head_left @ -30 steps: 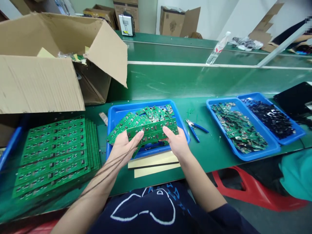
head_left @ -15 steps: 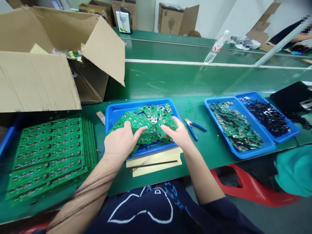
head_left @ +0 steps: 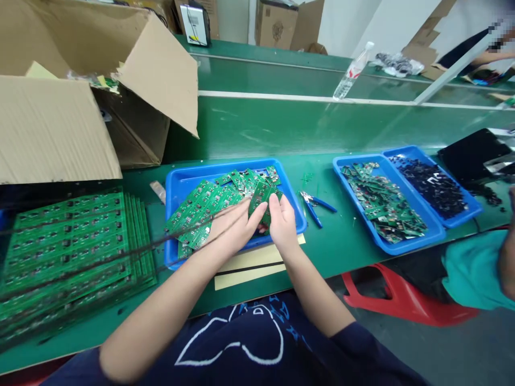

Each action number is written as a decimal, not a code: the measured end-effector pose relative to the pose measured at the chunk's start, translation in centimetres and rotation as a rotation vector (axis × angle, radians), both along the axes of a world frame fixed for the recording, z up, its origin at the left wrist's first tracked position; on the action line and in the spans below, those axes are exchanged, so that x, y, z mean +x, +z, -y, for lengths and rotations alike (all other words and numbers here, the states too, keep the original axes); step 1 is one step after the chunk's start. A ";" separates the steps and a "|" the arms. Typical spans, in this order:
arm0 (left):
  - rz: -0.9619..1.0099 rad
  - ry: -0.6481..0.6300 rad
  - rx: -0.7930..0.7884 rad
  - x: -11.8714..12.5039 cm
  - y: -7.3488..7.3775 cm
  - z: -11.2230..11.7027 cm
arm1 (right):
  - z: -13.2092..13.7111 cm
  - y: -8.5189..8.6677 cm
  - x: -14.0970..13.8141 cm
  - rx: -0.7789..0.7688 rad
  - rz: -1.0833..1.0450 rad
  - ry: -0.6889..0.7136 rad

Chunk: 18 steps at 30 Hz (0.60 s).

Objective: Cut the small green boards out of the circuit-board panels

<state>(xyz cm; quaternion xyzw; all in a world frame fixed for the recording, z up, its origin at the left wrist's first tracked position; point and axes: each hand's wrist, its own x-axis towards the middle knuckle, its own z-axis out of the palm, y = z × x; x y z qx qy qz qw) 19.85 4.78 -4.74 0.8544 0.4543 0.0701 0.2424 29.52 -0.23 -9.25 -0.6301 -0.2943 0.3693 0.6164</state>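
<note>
Nearest is the dark navy top (head_left: pixel 322 360) of the person, printed with a white outline, and beyond it pale yellow strips (head_left: pixel 247 280) lie on the green bench, a thin dark line running between them. Past these, the left hand (head_left: pixel 235 228) and the right hand (head_left: pixel 284 222) come close together, both pinching one circuit board piece (head_left: pixel 260 195); each thumb presses on the face turned toward the person, while the fingers behind are mostly hidden. The piece is green and flat, tilted up on a slant, dotted with small pale and dark components; it looks a shade darker than the boards beneath, and its lower part is covered by the hands. It is held above the blue tray (head_left: pixel 179 187), where longer green boards (head_left: pixel 197 206) overlap at the left and small pieces heap toward the far right corner. Blue-handled pliers (head_left: pixel 316 203) lie just right of the tray, jaws apart. Off to the left stands a fanned stack of larger green boards (head_left: pixel 68 228), crossed by blurred dark strands. Farther back are an open cardboard box (head_left: pixel 52 126) and a clear bottle (head_left: pixel 353 72).
</note>
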 end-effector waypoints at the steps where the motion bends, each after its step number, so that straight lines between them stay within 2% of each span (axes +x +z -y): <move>1: -0.033 0.005 0.002 0.3 0.0 0.1 | 0.0 -0.1 0.0 -0.021 0.062 -0.033; 7: -0.175 0.049 0.038 2.0 -1.2 1.0 | -0.1 -0.8 0.9 -0.101 0.383 -0.110; 11: -0.225 0.002 0.080 2.6 -1.8 1.2 | -0.2 -1.6 1.6 -0.180 0.621 -0.130; 15: -0.237 -0.066 0.088 2.5 -0.9 0.4 | -0.2 -1.5 3.2 -0.285 0.665 -0.053; 18: -0.225 -0.038 0.146 0.8 0.5 -0.6 | 0.1 -0.4 4.6 -0.298 0.702 -0.032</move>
